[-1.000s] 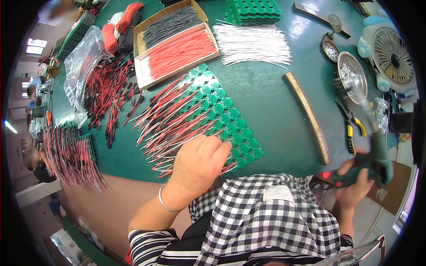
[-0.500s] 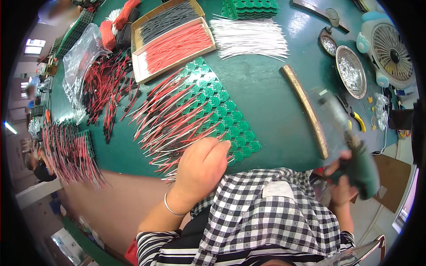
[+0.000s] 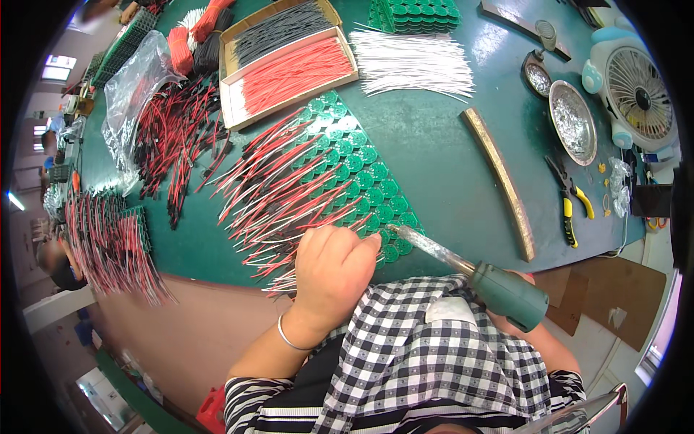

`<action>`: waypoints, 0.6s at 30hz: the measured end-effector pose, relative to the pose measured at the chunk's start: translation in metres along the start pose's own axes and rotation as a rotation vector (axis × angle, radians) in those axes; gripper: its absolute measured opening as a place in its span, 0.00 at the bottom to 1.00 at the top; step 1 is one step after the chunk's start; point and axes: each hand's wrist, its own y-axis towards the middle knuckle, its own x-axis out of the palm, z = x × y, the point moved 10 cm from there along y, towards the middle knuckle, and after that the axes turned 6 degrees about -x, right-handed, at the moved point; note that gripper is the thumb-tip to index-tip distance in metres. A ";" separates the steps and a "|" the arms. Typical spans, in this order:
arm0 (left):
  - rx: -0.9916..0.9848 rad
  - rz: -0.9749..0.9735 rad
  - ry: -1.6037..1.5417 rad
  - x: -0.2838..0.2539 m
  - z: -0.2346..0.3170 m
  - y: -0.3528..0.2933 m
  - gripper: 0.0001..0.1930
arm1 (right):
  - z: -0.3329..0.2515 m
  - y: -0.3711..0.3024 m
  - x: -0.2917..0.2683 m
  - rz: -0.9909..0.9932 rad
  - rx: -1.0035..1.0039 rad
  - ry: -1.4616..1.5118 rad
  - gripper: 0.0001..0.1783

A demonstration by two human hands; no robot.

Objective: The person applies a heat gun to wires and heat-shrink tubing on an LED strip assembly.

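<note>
My left hand [image 3: 334, 271] is closed in a pinch at the near end of a green circuit board panel [image 3: 376, 195]; whatever sits between its fingertips is hidden. Red, white and black wires [image 3: 289, 188] fan out leftward from the panel's rows of small round boards. My right hand [image 3: 504, 325], mostly covered by the tool, grips a soldering iron [image 3: 510, 295] with a thick green handle. Its metal tip points left and reaches the round boards just right of my left fingertips; whether it touches one I cannot tell.
A brass-coloured bar [image 3: 500, 184] lies to the right, then pliers [image 3: 567, 206] and a metal dish [image 3: 573, 123]. A fan [image 3: 640, 94] stands far right. Behind are a box of red and black wires [image 3: 225, 101] and white wires [image 3: 416, 64]. Wired panels [image 3: 108, 246] sit left.
My right hand has swung the soldering iron left, from beyond the bar to the panel beside my left fingertips. The pliers are now uncovered. My left hand stays almost in place.
</note>
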 end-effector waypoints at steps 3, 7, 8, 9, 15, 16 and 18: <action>-0.007 -0.024 -0.038 0.003 -0.002 0.002 0.10 | -0.004 0.001 -0.001 -0.010 -0.059 -0.081 0.18; -0.013 -0.029 -0.070 0.003 -0.003 0.004 0.09 | -0.010 0.003 0.000 -0.022 -0.138 -0.186 0.21; -0.017 -0.028 -0.076 0.003 -0.004 0.004 0.09 | -0.012 0.003 0.000 -0.026 -0.159 -0.212 0.22; -0.018 -0.028 -0.076 0.002 -0.003 0.005 0.09 | -0.011 0.003 0.000 -0.027 -0.159 -0.212 0.22; -0.026 -0.036 -0.100 0.004 -0.004 0.005 0.09 | -0.005 0.006 -0.001 0.014 -0.023 -0.010 0.22; -0.029 -0.039 -0.101 0.004 -0.004 0.006 0.09 | -0.004 0.007 0.001 -0.002 -0.024 0.111 0.24; -0.035 -0.043 -0.101 0.004 -0.004 0.006 0.09 | -0.005 0.010 0.002 -0.021 -0.026 0.233 0.26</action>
